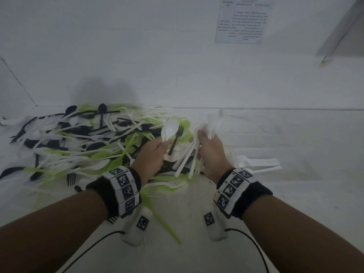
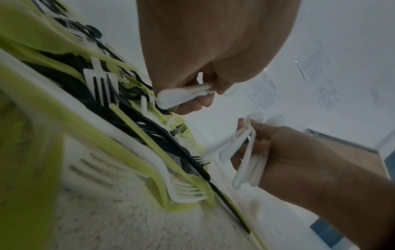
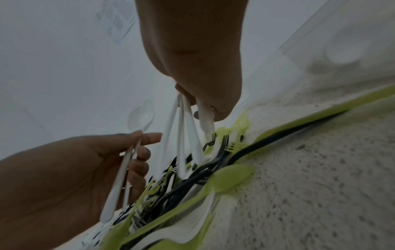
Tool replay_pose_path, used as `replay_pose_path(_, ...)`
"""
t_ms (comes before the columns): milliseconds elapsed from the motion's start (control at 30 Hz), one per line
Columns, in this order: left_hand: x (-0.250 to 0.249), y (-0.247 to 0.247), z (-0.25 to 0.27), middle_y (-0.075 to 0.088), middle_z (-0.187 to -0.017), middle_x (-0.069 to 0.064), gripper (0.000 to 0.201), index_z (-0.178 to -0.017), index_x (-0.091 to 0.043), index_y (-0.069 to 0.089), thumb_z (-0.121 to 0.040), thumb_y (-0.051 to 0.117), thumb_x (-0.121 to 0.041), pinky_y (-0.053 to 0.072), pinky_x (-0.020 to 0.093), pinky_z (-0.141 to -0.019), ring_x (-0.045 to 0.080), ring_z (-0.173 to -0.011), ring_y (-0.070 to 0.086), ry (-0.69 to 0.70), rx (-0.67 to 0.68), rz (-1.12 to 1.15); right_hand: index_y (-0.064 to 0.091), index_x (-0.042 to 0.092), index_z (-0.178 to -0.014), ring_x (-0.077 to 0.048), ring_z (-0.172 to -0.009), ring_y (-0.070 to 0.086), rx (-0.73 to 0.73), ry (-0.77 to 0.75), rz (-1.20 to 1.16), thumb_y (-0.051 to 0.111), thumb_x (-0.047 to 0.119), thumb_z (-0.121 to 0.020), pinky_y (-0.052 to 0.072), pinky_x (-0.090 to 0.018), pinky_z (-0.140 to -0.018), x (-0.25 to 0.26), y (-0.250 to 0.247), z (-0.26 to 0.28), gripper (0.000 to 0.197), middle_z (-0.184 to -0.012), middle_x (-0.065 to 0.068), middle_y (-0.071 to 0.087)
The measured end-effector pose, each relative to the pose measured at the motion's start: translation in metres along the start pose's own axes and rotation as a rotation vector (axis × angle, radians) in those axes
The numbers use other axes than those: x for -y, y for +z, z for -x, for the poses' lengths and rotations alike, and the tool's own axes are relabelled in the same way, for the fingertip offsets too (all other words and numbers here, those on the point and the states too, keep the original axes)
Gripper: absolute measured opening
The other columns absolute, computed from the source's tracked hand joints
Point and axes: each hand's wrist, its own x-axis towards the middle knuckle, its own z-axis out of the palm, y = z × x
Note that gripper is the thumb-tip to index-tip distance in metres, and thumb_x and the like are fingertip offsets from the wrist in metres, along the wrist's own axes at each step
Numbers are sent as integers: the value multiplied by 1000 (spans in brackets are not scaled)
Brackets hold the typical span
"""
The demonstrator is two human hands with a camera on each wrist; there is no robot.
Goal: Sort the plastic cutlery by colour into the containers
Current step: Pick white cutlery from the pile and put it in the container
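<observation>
Mostly the cutlery lies in one tangled heap (image 1: 82,140) of white, black and lime-green forks, spoons and knives, spread over the pale surface (image 1: 295,134) to the left of the hands and reaching under them. From it the left hand (image 1: 155,148) pinches a white spoon (image 1: 169,131) by the handle between thumb and fingers, bowl raised; the right wrist view shows a second white handle in the same grip. A black fork (image 1: 175,139) stands just beside the spoon, though whether the hand holds it is unclear. The right hand (image 1: 208,148) is curled round a bunch of white cutlery (image 1: 189,156), the handles fanning down toward the heap and the upper ends blurred. Two white forks (image 1: 258,163) lie apart on the right.

No container can be made out. A printed sheet (image 1: 244,20) on the wall is too blurred to read. Both wrist views are smeared near the edges.
</observation>
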Motion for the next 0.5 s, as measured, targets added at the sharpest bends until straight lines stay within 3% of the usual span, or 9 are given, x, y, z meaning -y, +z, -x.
replay_pose_path(100, -1, -3, -5, 47, -79, 7, 33, -91, -10, 61, -105, 48, -37, 36, 36, -70, 22, -70, 43, -33, 16, 45, 65, 12, -120, -16, -71, 59, 50, 29, -69, 55, 29, -107, 48, -31, -62, 3, 0, 3, 23, -86, -3, 65)
replay_pose_path(200, -8, 4, -4, 49, -81, 8, 32, -98, -6, 64, -108, 46, -31, 40, 36, -66, 22, -68, 45, -49, 89, 85, 66, 7, -106, -21, -66, 62, 192, 28, -55, 56, 29, -107, 54, -33, -60, 3, 9, 11, 24, -80, -6, 66)
replay_pose_path(267, -11, 7, -6, 62, -85, 10, 37, -107, -5, 67, -108, 46, -34, 50, 34, -70, 26, -69, 57, -34, 144, 103, 66, 1, -107, -32, -74, 63, 257, 43, -67, 56, 30, -107, 59, -45, -72, 2, 16, 14, 31, -86, -16, 65)
replay_pose_path(333, -12, 6, -6, 68, -88, 12, 39, -100, -6, 67, -108, 46, -38, 55, 34, -73, 29, -73, 64, -24, 182, 84, 65, -2, -119, -37, -82, 58, 269, 48, -84, 56, 31, -106, 55, -53, -83, 3, 21, 16, 37, -93, -21, 61)
replay_pose_path(400, -13, 1, -7, 58, -79, 9, 35, -89, -6, 63, -108, 48, -32, 50, 26, -64, 23, -66, 53, -38, 138, 91, 66, -1, -120, -36, -81, 61, 256, 26, -62, 56, 30, -107, 55, -50, -80, 2, 21, 17, 35, -92, -20, 64)
replay_pose_path(500, -8, -6, -11, 51, -79, 11, 34, -86, 1, 59, -105, 55, -27, 45, 30, -64, 20, -66, 48, -6, 17, 60, 69, 5, -106, -18, -63, 61, 193, -32, 10, 55, 26, -107, 54, -31, -58, 1, 19, 15, 25, -74, -3, 66)
